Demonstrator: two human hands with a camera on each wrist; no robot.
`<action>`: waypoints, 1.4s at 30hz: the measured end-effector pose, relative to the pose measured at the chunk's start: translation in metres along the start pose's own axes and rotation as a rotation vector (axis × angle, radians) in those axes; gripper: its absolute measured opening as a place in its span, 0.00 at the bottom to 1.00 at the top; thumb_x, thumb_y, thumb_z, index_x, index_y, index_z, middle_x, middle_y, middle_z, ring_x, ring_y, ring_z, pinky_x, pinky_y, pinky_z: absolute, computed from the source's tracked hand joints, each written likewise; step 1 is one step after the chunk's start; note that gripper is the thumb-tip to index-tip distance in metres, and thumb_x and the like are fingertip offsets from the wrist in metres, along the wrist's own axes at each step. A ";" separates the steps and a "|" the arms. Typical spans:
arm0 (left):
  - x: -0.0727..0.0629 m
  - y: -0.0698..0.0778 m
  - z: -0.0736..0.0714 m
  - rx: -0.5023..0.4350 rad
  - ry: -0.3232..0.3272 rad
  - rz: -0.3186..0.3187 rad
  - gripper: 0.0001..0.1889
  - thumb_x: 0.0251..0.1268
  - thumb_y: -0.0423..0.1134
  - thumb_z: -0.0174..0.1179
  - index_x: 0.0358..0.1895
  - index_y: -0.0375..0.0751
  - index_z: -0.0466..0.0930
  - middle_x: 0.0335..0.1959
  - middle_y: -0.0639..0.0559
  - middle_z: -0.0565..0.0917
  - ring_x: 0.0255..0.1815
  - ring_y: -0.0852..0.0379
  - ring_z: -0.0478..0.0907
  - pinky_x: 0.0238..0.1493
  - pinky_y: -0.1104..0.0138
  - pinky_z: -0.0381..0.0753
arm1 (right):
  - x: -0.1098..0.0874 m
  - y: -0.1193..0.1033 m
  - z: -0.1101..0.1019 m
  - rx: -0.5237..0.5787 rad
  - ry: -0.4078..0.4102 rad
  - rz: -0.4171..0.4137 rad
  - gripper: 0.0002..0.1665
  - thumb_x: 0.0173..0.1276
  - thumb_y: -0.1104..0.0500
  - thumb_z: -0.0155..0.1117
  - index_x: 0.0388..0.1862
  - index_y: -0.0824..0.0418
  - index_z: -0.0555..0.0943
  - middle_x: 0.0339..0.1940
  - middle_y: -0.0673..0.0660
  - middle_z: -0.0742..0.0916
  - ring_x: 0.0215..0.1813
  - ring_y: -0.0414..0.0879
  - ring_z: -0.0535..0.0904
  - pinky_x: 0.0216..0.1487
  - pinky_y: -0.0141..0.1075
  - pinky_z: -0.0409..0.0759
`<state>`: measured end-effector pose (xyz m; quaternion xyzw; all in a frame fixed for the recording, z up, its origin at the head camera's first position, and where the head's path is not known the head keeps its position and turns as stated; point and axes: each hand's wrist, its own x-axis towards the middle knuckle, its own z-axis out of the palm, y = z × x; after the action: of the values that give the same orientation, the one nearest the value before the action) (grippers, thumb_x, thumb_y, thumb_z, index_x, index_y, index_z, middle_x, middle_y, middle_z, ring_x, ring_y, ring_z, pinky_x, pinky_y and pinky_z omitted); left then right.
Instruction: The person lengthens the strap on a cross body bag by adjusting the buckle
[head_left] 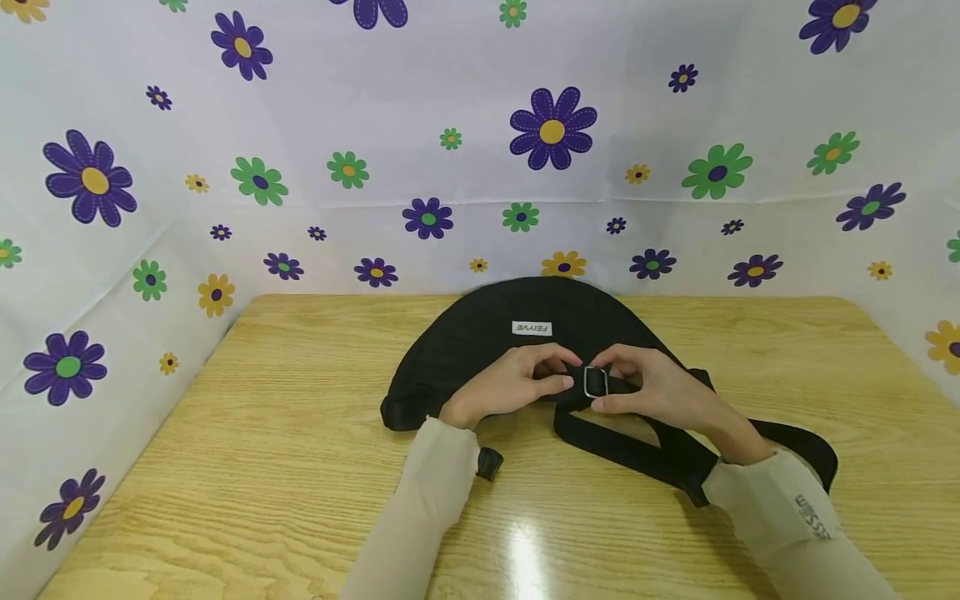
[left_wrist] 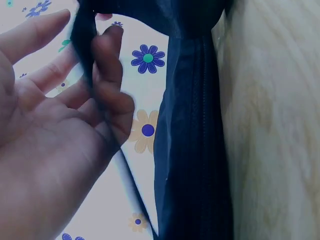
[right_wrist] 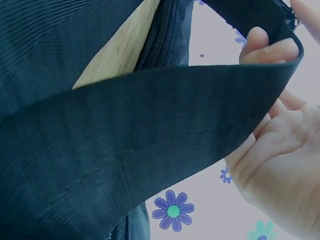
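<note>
A black half-moon waist bag [head_left: 465, 358] with a white label [head_left: 532, 328] lies on the table. Just in front of it, both hands are at its black strap [head_left: 615, 446], one on each side of a silver-coloured metal slider buckle [head_left: 587, 382]. My left hand [head_left: 513, 379] pinches the strap to the left of the slider; up close, the left wrist view has the strap [left_wrist: 85, 45] running past curled fingers. With thumb and fingers, my right hand [head_left: 663, 387] grips the slider's right side and the strap. A wide strap loop [right_wrist: 150, 125] crosses the right wrist view.
A small black end piece [head_left: 490, 463] pokes out beside the left sleeve. More strap [head_left: 813, 450] loops to the right, past the right wrist. The wooden table [head_left: 262, 467] meets a white flower-printed cloth [head_left: 420, 108] at the back and sides.
</note>
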<state>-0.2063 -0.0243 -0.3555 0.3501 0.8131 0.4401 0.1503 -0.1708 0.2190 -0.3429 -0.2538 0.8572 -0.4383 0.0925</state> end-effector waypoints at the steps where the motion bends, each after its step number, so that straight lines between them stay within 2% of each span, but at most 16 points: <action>1: 0.000 0.000 0.001 0.006 -0.002 0.001 0.17 0.77 0.37 0.57 0.65 0.40 0.78 0.52 0.45 0.83 0.50 0.56 0.79 0.50 0.68 0.75 | 0.000 0.001 -0.001 0.019 -0.015 0.004 0.26 0.65 0.62 0.74 0.56 0.73 0.76 0.27 0.52 0.78 0.28 0.44 0.72 0.34 0.35 0.69; 6: 0.000 0.000 0.003 0.014 -0.015 -0.002 0.19 0.75 0.40 0.60 0.65 0.42 0.78 0.57 0.44 0.81 0.57 0.54 0.77 0.55 0.67 0.74 | -0.001 0.005 -0.006 0.149 -0.071 0.040 0.27 0.68 0.64 0.70 0.60 0.76 0.72 0.30 0.55 0.81 0.31 0.43 0.75 0.37 0.34 0.72; 9: -0.001 -0.001 0.003 0.003 -0.011 -0.012 0.21 0.72 0.42 0.64 0.65 0.44 0.78 0.59 0.45 0.81 0.59 0.55 0.76 0.55 0.67 0.75 | -0.002 0.009 -0.009 0.233 -0.072 0.055 0.26 0.70 0.66 0.67 0.61 0.77 0.71 0.32 0.55 0.82 0.33 0.43 0.77 0.39 0.33 0.74; 15: -0.001 -0.002 0.004 -0.010 -0.002 -0.025 0.27 0.65 0.43 0.70 0.67 0.46 0.77 0.60 0.46 0.80 0.60 0.56 0.75 0.54 0.68 0.75 | -0.002 0.019 -0.012 0.380 -0.079 -0.002 0.20 0.72 0.72 0.60 0.60 0.80 0.71 0.35 0.51 0.84 0.36 0.41 0.78 0.41 0.29 0.77; 19: -0.001 -0.002 0.006 -0.024 0.016 -0.016 0.28 0.64 0.42 0.72 0.66 0.44 0.78 0.57 0.46 0.81 0.55 0.58 0.76 0.52 0.69 0.75 | -0.002 0.023 -0.013 0.482 -0.110 -0.042 0.17 0.73 0.73 0.57 0.59 0.72 0.74 0.38 0.53 0.84 0.36 0.42 0.80 0.39 0.30 0.80; 22: -0.001 -0.001 0.007 -0.033 0.039 -0.006 0.26 0.64 0.40 0.72 0.65 0.43 0.79 0.54 0.46 0.82 0.53 0.58 0.77 0.51 0.69 0.75 | -0.002 0.024 -0.014 0.539 -0.140 -0.068 0.18 0.74 0.74 0.55 0.59 0.63 0.77 0.40 0.53 0.85 0.36 0.42 0.81 0.39 0.30 0.82; 25: 0.000 -0.001 0.009 -0.043 0.053 -0.001 0.25 0.64 0.39 0.72 0.63 0.42 0.80 0.54 0.47 0.82 0.54 0.58 0.77 0.51 0.70 0.74 | -0.002 0.025 -0.015 0.569 -0.155 -0.079 0.21 0.73 0.76 0.53 0.58 0.59 0.79 0.41 0.53 0.85 0.38 0.41 0.81 0.40 0.29 0.81; 28: 0.000 0.000 0.010 -0.067 0.053 0.000 0.24 0.64 0.39 0.72 0.63 0.42 0.80 0.54 0.47 0.82 0.54 0.59 0.77 0.52 0.69 0.74 | -0.003 0.025 -0.015 0.582 -0.152 -0.056 0.22 0.73 0.76 0.54 0.56 0.56 0.82 0.41 0.52 0.86 0.40 0.40 0.81 0.41 0.28 0.81; 32: 0.000 0.001 0.011 -0.084 0.060 0.012 0.24 0.63 0.39 0.72 0.62 0.42 0.81 0.54 0.49 0.82 0.54 0.59 0.76 0.54 0.68 0.74 | -0.003 0.023 -0.016 0.558 -0.124 0.003 0.20 0.72 0.75 0.57 0.53 0.56 0.84 0.40 0.52 0.87 0.40 0.39 0.82 0.40 0.28 0.81; 38: 0.000 0.002 0.010 -0.073 0.076 0.038 0.23 0.64 0.39 0.72 0.61 0.41 0.81 0.55 0.50 0.83 0.56 0.59 0.76 0.57 0.67 0.73 | -0.003 0.022 -0.016 0.506 -0.085 0.114 0.15 0.72 0.72 0.59 0.46 0.55 0.86 0.36 0.49 0.88 0.35 0.38 0.80 0.30 0.27 0.73; 42: -0.001 0.002 0.010 -0.060 0.071 0.032 0.23 0.65 0.40 0.71 0.62 0.42 0.81 0.57 0.49 0.82 0.58 0.58 0.75 0.59 0.67 0.73 | -0.004 0.023 -0.016 0.511 -0.106 0.156 0.13 0.73 0.71 0.59 0.43 0.57 0.86 0.34 0.48 0.89 0.35 0.38 0.80 0.34 0.28 0.76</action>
<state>-0.1994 -0.0178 -0.3593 0.3425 0.7987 0.4788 0.1245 -0.1815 0.2432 -0.3522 -0.1779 0.7299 -0.6181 0.2316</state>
